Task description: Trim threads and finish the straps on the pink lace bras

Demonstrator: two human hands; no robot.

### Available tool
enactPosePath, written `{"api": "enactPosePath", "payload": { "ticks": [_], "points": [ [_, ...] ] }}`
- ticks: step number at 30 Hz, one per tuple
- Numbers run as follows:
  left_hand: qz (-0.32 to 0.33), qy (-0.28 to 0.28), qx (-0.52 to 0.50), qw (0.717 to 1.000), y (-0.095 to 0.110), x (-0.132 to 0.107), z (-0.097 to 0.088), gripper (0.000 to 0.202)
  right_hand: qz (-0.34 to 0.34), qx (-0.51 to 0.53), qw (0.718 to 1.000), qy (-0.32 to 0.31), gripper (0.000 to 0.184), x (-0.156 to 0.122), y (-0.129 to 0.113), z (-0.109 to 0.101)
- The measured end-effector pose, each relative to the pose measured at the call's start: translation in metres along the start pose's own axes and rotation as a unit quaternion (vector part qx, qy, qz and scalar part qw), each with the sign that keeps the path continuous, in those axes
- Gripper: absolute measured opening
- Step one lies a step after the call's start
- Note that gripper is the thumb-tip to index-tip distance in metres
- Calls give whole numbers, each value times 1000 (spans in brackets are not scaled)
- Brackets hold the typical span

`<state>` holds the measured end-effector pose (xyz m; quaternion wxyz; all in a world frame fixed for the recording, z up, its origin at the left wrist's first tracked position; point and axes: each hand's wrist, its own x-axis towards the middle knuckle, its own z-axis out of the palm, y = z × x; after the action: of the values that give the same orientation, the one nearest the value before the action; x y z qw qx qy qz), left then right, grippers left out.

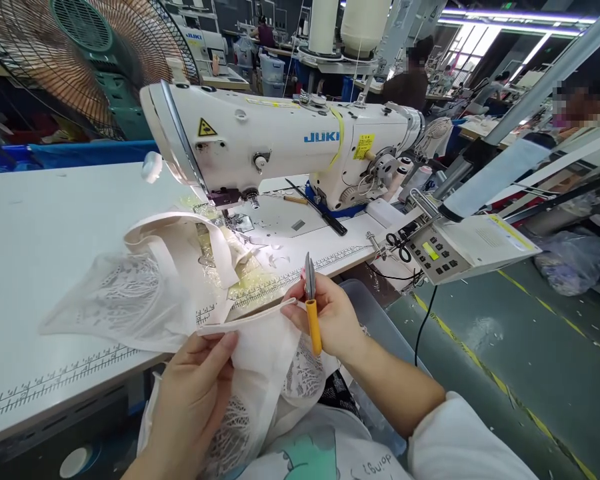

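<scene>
A cream lace garment [145,293] with plain straps lies over the front edge of the white sewing table [40,240] and hangs down into my lap. My left hand [195,393] is closed on the fabric's lower edge, thumb on top. My right hand [330,317] grips a yellow-handled thread snipper [311,313], blades pointing up, and also pinches a narrow cream strap [250,320] that runs between both hands. A white JUKI sewing machine [280,143] stands just behind the garment.
A control box [450,250] with buttons is mounted at the table's right end, black scissors [397,243] beside it. A big fan [90,53] stands at back left. A clear plastic bin [375,320] sits below my right arm. Other people work at stations behind.
</scene>
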<state>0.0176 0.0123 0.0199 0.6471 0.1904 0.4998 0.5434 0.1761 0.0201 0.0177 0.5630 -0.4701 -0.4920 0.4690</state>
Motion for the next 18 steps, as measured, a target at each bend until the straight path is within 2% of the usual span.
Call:
{"api": "enactPosePath", "payload": {
  "ticks": [4, 6, 8, 10, 11, 13, 14, 15, 16, 17, 18],
  "points": [
    [88, -39, 65, 993, -3, -3, -11, 20, 5, 16, 1000, 0, 26, -1, -1, 4],
    [161, -89, 134, 974, 2, -1, -22, 12, 11, 16, 1000, -3, 25, -3, -2, 6],
    [228, -177, 236, 928, 15, -1, -33, 5, 11, 4, 1000, -4, 25, -4, -5, 8],
    [290, -247, 333, 862, 31, -2, -40, 14, 11, -16, 1000, -15, 25, -6, -8, 11],
    [325, -255, 382, 827, 39, -4, -41, 20, 10, -27, 999, -27, 25, -7, -9, 12],
    [393, -230, 494, 741, 50, -9, -37, 30, 1, -50, 997, -54, 23, -10, -11, 16],
    [408, -220, 551, 694, 52, -10, -32, 32, -7, -61, 996, -65, 22, -11, -11, 17],
    [405, -219, 592, 661, 53, -10, -26, 29, -15, -70, 995, -73, 22, -12, -11, 19],
    [384, -234, 617, 646, 53, -9, -21, 23, -20, -76, 994, -79, 21, -12, -11, 20],
    [347, -250, 625, 653, 51, -8, -16, 20, -24, -77, 993, -82, 21, -13, -10, 21],
    [302, -265, 613, 680, 50, -5, -12, 24, -27, -75, 993, -83, 21, -13, -9, 21]
  ]
}}
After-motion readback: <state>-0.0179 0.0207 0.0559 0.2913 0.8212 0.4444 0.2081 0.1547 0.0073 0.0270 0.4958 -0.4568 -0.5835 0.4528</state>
